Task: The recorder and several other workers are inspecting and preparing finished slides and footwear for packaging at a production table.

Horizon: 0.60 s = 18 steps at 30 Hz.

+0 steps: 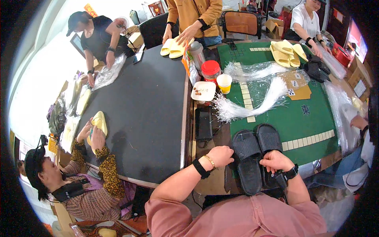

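Gripping black slippers (252,158): left hand (219,155), right hand (276,160); fingertips hidden underneath.

Two desks abut. Left desk (146,106): black top; yellow slippers (173,48) at far edge, clear bags (108,73) at left. Right desk (312,118): green mat; black slippers (256,152) near edge, clear tie bundles (252,98), paper cup (224,83), red-lidded jar (210,71), white tray (203,91), black phone (203,123).

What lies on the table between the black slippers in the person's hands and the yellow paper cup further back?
In the head view, a bundle of clear plastic ties lies between the black slippers and the yellow cup, fanned across the green mat.
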Available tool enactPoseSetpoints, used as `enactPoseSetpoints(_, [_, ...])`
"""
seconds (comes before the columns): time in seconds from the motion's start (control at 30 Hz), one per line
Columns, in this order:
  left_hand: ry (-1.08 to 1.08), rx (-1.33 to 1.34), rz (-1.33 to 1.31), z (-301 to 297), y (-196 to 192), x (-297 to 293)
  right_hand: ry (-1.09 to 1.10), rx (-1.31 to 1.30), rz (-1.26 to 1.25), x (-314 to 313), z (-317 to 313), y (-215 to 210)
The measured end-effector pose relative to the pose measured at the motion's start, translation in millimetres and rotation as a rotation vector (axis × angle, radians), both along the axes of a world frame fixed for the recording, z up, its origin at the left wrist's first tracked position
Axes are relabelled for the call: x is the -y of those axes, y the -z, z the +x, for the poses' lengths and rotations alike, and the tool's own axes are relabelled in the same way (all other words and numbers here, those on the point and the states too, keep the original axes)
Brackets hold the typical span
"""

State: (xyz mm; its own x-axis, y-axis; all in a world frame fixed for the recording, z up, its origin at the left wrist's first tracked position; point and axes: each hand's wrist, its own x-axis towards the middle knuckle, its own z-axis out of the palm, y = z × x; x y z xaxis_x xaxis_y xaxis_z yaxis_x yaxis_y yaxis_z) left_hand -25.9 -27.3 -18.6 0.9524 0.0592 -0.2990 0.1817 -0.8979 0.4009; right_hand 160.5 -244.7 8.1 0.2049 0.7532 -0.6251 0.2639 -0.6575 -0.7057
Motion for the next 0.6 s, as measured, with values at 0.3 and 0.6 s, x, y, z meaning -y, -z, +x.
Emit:
enactPoseSetpoints(0.3, [0.003, 0.003, 0.009, 0.7, 3.0, 0.3, 0.003, -0.011, -0.015, 0.8, 0.6, 2.5])
enactPoseSetpoints(0.6, [0.007, 0.007, 0.008, -0.1, 1.0, 0.6, 0.000, -0.021, -0.014, 1.4, 0.9, 1.2])
